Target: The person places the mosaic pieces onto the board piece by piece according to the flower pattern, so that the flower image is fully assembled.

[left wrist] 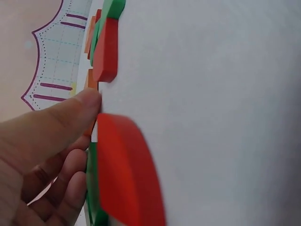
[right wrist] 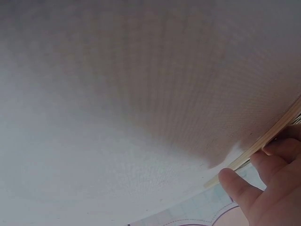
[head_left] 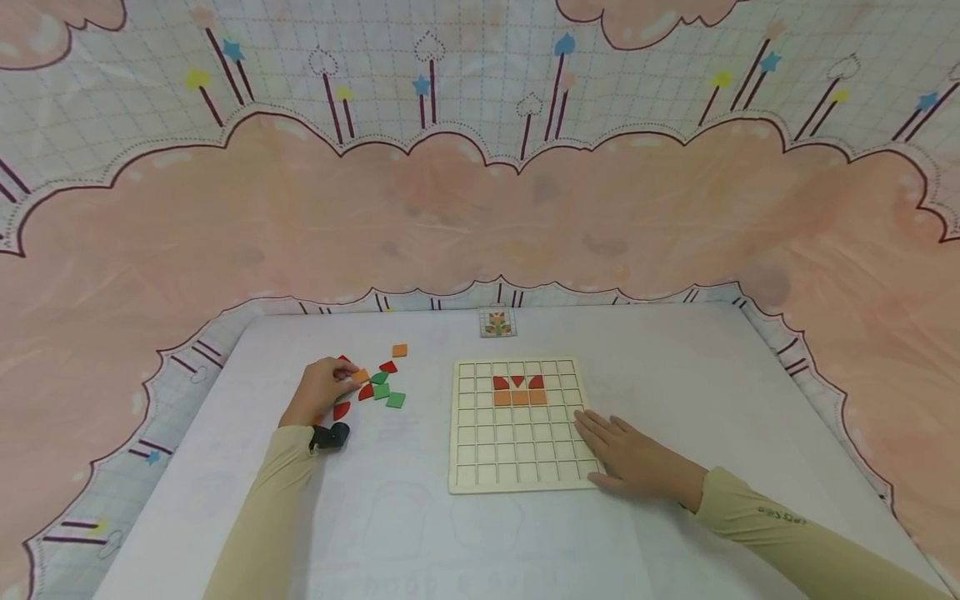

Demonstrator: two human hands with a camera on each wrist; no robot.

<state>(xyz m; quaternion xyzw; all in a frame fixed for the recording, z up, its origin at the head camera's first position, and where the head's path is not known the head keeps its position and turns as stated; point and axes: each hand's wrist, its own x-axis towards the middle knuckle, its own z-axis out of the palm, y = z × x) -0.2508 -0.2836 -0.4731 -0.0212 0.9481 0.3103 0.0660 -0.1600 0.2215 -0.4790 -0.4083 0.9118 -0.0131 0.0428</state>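
Note:
My left hand [head_left: 324, 387] is among loose coloured tiles, its thumb and fingertips pinching an orange square tile [head_left: 361, 376]. In the left wrist view, the thumb [left wrist: 87, 101] covers part of this tile, beside a red curved-edge tile [left wrist: 124, 165]. Close by lie a green square tile [head_left: 396, 401] and a red quarter-round tile [head_left: 341, 410]. My right hand [head_left: 637, 458] rests with extended fingers along the right edge of a pale wooden grid board [head_left: 517, 475]. Near the board's top, a row of three red tiles [head_left: 517, 382] sits above three orange square tiles [head_left: 520, 398].
A small pattern card [head_left: 497, 322] lies behind the board. Another orange square tile [head_left: 400, 351] is apart at the back of the loose pile. A white cover spreads over the table [head_left: 390, 533], with a patterned cloth [head_left: 480, 217] beyond it.

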